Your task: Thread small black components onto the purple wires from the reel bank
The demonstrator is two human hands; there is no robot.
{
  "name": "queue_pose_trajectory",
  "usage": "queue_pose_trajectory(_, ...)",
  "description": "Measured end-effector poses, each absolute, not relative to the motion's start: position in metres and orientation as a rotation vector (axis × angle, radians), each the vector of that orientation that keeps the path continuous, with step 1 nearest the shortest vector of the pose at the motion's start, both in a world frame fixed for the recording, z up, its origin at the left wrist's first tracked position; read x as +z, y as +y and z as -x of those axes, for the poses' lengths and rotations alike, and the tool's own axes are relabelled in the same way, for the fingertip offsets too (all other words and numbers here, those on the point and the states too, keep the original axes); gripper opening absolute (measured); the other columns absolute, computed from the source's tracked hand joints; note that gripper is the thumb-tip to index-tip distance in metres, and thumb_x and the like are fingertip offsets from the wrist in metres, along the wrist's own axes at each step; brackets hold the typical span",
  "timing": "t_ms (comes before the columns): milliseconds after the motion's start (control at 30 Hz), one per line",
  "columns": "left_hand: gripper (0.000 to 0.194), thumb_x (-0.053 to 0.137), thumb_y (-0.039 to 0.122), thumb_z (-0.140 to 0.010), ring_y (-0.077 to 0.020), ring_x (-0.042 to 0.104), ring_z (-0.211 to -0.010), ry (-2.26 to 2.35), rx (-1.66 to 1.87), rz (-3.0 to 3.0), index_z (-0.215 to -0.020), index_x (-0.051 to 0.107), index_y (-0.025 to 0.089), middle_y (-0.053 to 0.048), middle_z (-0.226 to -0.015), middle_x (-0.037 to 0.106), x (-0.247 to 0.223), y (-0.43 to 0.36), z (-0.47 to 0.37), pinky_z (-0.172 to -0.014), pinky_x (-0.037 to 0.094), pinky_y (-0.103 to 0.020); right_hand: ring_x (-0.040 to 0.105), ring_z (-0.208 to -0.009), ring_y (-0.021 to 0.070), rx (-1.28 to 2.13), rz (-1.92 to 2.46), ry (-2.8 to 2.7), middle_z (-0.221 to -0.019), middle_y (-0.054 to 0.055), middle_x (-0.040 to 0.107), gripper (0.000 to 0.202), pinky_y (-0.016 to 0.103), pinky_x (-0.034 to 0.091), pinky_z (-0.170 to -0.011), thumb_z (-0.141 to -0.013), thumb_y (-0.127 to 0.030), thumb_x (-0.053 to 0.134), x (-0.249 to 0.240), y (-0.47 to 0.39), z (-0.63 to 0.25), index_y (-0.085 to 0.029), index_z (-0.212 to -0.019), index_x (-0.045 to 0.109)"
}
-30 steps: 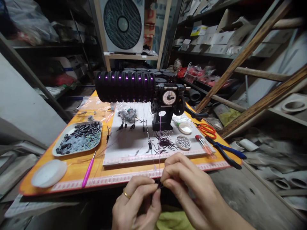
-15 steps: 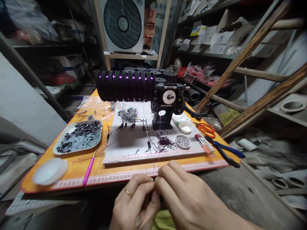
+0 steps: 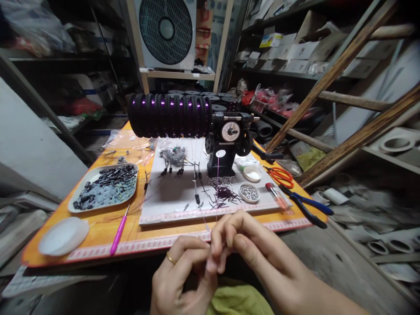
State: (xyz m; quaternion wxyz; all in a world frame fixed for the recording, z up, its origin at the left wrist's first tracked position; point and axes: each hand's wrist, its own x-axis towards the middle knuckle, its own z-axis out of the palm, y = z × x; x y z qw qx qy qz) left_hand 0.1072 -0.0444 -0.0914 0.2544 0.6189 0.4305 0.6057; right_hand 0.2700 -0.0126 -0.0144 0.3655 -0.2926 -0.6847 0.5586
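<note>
My left hand (image 3: 183,280), with a gold ring, and my right hand (image 3: 244,247) meet just in front of the orange table's near edge (image 3: 98,256). Their fingertips pinch a thin purple thread (image 3: 217,183) that runs straight up to a black winding machine (image 3: 226,140). A row of black spools (image 3: 169,116) wound with purple thread sticks out to the machine's left. On the white board (image 3: 177,192) lies a heap of short dark purple pieces (image 3: 225,194).
A tray of dark beads (image 3: 105,186), a pink-handled hook (image 3: 118,232) and a white lid (image 3: 62,236) lie at the left. A small dish of silver beads (image 3: 249,192), orange scissors (image 3: 280,175) and blue-handled pliers (image 3: 305,205) lie at the right. Shelves and wooden beams surround the table.
Both hands stayed at the table's near edge pinching the thread; my right fingers have curled up and over the left fingertips. The view shifted slightly.
</note>
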Motion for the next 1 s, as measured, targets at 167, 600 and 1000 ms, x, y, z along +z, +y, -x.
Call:
queue_pose_trajectory(167,0.014,0.064,0.016,-0.088,-0.0125,0.063,-0.074,1.093,1.568,-1.393,-0.081,0.071,0.025,0.000,-0.082,0.064,-0.088,-0.045,-0.112,-0.068,0.050,-0.021,0.046,-0.072,0.0117,1.387,0.652,-1.614,-0.084,-0.001,0.044,0.021,0.024,0.047,-0.068,-0.108,-0.035,0.031,-0.017,-0.016,-0.274,-0.024,-0.096,0.045)
queue_pose_trajectory(600,0.017,0.078,0.039,-0.078,-0.0129,0.059,-0.071,1.067,1.470,-0.985,-0.070,0.074,0.025,-0.001,-0.076,0.059,-0.080,-0.047,-0.114,-0.062,0.050,-0.019,0.065,-0.085,0.0221,0.182,0.895,-2.420,-0.092,0.012,0.069,0.025,0.032,0.056,-0.078,-0.099,-0.006,0.042,-0.024,-0.028,-0.282,-0.010,-0.112,0.063)
queue_pose_trajectory(1000,0.011,0.073,0.030,-0.086,-0.0095,0.060,-0.071,0.893,1.489,-1.113,-0.076,0.073,0.027,0.002,-0.076,0.061,-0.078,-0.046,-0.119,-0.068,0.049,-0.014,0.064,-0.068,0.0124,0.992,0.914,-2.037,-0.073,-0.002,0.065,0.017,0.021,0.054,-0.065,-0.093,-0.010,0.057,-0.008,-0.024,-0.287,-0.022,-0.082,0.062)
